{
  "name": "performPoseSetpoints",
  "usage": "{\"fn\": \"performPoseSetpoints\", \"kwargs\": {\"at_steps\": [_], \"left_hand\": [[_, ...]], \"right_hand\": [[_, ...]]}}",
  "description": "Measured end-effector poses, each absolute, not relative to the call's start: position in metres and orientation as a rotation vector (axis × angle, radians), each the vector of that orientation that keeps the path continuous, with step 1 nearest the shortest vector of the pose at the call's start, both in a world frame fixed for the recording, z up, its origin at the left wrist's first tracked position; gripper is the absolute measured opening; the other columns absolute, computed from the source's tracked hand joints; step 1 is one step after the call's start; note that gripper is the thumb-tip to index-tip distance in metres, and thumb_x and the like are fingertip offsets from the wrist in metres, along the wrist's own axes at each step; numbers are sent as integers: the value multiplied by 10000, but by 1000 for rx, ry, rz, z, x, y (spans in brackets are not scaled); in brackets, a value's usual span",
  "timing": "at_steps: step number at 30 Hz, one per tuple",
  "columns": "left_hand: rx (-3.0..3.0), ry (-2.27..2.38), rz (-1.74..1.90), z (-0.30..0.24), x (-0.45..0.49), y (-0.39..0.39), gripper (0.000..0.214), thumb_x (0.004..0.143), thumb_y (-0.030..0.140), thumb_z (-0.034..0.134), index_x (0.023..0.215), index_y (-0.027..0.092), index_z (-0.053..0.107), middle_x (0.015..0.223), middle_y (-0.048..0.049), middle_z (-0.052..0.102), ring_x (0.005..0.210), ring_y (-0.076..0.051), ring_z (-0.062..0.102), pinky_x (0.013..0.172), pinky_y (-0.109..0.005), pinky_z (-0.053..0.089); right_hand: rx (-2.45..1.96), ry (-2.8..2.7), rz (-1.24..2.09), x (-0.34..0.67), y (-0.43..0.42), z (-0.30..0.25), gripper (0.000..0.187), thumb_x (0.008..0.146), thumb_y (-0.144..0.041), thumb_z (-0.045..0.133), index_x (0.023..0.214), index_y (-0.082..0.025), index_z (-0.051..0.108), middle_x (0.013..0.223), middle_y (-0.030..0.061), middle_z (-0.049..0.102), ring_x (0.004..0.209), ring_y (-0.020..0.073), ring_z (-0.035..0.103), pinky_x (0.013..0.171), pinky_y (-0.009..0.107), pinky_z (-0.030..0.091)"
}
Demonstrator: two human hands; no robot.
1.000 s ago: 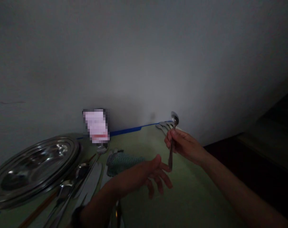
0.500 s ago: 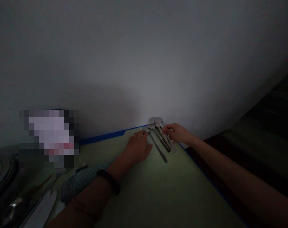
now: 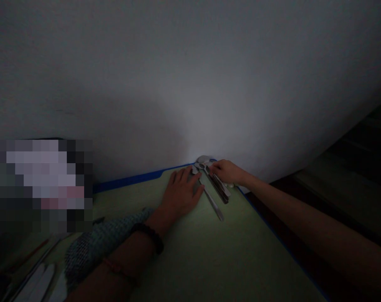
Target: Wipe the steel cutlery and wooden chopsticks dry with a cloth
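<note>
Several metal spoons lie side by side at the table's far corner against the wall, bowls toward the wall. My right hand pinches the spoon on the right of the group, its fingertips closed near the bowl end. My left hand rests palm down on the table with its fingers spread. Its fingertips are beside or touching the leftmost spoon, whose bowl they partly cover. A larger spoon bowl shows at the back of the group.
The green tabletop has a blue edge along the pale wall. A patterned teal cloth lies by my left forearm. White-looking utensils are at the lower left, near a pixelated patch. The light is dim.
My right hand has set its spoon down closer against the other spoons. My left hand's fingers have spread wider, reaching onto the leftmost spoon, which has shifted slightly. The view has turned a little right.
</note>
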State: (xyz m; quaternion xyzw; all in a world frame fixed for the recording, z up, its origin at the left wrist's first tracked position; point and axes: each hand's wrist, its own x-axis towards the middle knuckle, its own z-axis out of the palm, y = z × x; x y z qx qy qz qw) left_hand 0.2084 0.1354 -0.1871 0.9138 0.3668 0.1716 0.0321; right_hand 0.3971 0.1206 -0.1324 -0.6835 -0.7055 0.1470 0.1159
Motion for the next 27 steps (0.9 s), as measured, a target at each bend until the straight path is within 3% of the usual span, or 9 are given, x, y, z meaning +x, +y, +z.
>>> {"fn": "performPoseSetpoints", "kwargs": {"at_steps": [7,19,27], "left_hand": [[2830,1110,533,-188,208,135,513,903,524,327,1327,247,408,1444,-96,357,1313,-288,307,1081,-499,179],[2836,1153,539,-190,209,134,520,895,535,332,1329,259,410,1440,-90,368,1306,-291,326,1080,-513,192],[2839,1154,545,-189,208,133,509,896,529,336,1318,259,420,1453,-73,354,1306,-293,326,1077,-510,202]], "right_hand": [[-2021,-2087,329,395,118,-134,330,866,-185,366,796,-124,683,690,64,644,579,126,509,565,228,330],[-2075,-2111,300,393,121,-136,332,868,-271,414,738,-154,697,617,39,633,559,122,521,548,224,308],[-2089,-2063,272,395,118,-131,364,910,-277,344,752,-142,643,683,47,656,591,119,545,557,208,335]]}}
